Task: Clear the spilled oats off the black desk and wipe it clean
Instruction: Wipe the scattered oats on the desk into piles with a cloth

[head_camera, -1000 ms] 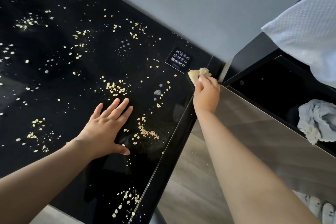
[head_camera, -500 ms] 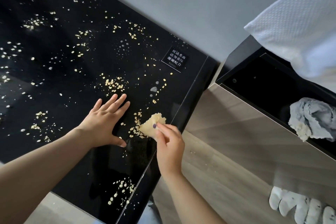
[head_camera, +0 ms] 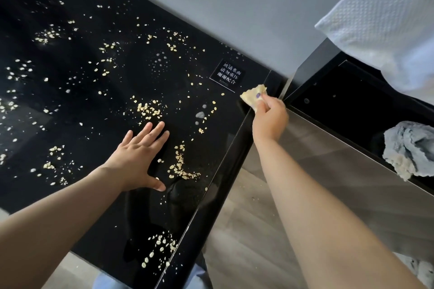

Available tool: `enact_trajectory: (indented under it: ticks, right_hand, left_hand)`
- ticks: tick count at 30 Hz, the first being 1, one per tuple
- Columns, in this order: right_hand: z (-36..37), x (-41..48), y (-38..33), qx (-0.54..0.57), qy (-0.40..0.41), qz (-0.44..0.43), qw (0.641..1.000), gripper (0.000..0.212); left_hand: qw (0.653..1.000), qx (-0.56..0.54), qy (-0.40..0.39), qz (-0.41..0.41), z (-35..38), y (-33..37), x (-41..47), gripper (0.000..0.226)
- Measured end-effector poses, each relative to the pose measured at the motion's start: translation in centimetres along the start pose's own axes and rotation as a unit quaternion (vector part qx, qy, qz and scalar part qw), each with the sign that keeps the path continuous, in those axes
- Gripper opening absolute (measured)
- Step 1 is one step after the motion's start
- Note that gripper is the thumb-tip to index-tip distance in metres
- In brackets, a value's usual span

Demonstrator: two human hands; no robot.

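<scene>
The glossy black desk (head_camera: 70,105) is strewn with pale oat flakes in small clumps, one clump (head_camera: 180,169) just right of my left hand and another (head_camera: 159,248) near the front edge. My left hand (head_camera: 138,159) lies flat on the desk, fingers spread, holding nothing. My right hand (head_camera: 270,117) pinches a small yellowish cloth (head_camera: 252,96) at the desk's far right corner, by the edge.
A small black sign with white characters (head_camera: 226,75) sits on the desk near the corner. To the right stands a dark open bin (head_camera: 352,105) holding a crumpled grey rag (head_camera: 413,148). A white towel (head_camera: 387,19) hangs above it. Wood-look floor lies below.
My right hand with the cloth has moved from the oat clump near my left hand back up to the desk's far right corner. My left hand has stayed flat on the desk.
</scene>
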State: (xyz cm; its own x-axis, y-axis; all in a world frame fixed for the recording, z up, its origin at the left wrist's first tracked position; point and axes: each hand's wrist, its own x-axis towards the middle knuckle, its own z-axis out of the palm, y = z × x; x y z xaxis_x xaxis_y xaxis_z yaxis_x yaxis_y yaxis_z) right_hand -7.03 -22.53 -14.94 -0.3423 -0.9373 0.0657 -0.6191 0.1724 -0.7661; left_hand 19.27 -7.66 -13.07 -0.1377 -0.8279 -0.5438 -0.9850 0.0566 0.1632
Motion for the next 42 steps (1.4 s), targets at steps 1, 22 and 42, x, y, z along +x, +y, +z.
enact_trajectory:
  ticks: [1,22,42]
  right_hand:
    - [0.7,0.5,0.3,-0.015,0.01,0.002,1.0,0.028]
    - [-1.6,-19.9,-0.6,0.101,0.001,0.078,0.992,0.022]
    - [-0.2,-25.3,-3.8,0.071,-0.032,0.05,0.996,0.02]
  left_hand:
    - [1.0,0.0,0.002,0.001,0.2,-0.1,0.1,0.134]
    - [1.0,0.002,0.012,0.028,0.1,-0.5,0.0,0.132]
    - [0.991,-0.051,0.086,0.088,1.5,-6.1,-6.0,0.11]
